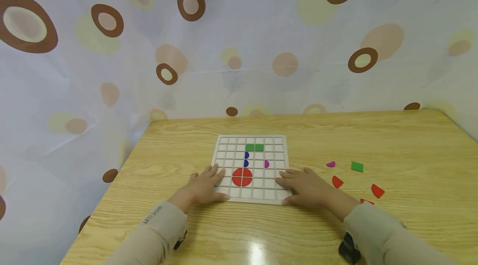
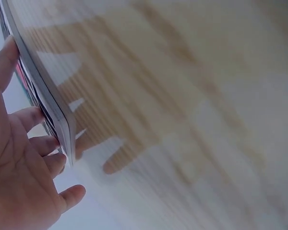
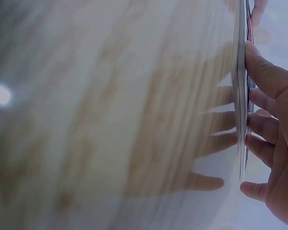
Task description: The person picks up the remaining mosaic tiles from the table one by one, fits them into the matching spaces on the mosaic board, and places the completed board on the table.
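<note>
Plainly, the biggest thing is the patterned cloth (image 1: pixel 224 86), hanging beyond the board. Next comes the wooden table (image 1: pixel 179 140), stretching out on every side of the board. The white grid board (image 1: pixel 259 183) itself lies flat on the table, between the person's hands.

The left hand (image 1: pixel 203 186) rests at the board's left edge and the right hand (image 1: pixel 308 188) at its right edge. On both, the fingers are spread and relaxed, touching the board, with the thumbs at its near edge. Steadying it well likely calls for light, even pressure from both sides and fingertips clear of the pieces, lest a tilt slide them out of their squares.

Smaller, on the board, is a red circle (image 1: pixel 237 181) of four quarters. Two green rectangles (image 1: pixel 249 147) adjoin near the board's far edge; a loose green rectangle (image 1: pixel 357 167) lies right of the board, as do three loose red pieces (image 1: pixel 337 182), one partly hidden by the sleeve. Smallest are two blue half-discs (image 1: pixel 246 163) and a purple half-disc (image 1: pixel 267 164) on the board, and a loose purple piece (image 1: pixel 331 164) off its right edge.
</note>
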Motion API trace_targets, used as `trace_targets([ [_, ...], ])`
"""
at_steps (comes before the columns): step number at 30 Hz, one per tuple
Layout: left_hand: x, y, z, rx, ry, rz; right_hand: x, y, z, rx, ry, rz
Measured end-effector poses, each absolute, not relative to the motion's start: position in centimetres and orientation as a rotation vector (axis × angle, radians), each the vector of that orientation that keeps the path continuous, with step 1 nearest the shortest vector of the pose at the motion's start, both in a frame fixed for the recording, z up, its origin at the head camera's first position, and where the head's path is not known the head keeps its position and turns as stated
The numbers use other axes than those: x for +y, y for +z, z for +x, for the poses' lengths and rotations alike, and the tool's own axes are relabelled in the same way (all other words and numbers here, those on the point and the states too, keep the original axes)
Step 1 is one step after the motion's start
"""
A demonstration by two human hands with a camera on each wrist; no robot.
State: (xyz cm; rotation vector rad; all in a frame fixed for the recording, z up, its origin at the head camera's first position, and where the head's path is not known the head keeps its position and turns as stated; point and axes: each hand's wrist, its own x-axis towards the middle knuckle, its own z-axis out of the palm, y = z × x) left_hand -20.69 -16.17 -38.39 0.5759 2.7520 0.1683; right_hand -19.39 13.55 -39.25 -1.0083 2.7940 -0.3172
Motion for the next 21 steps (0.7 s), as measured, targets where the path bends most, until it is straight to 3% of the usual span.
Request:
trace_targets([
  [21,-12.9,-38.1,-19.8,2.765,0.068,0.576,16.4,-39.0,-19.0,2.784,-0.384,-1.004],
])
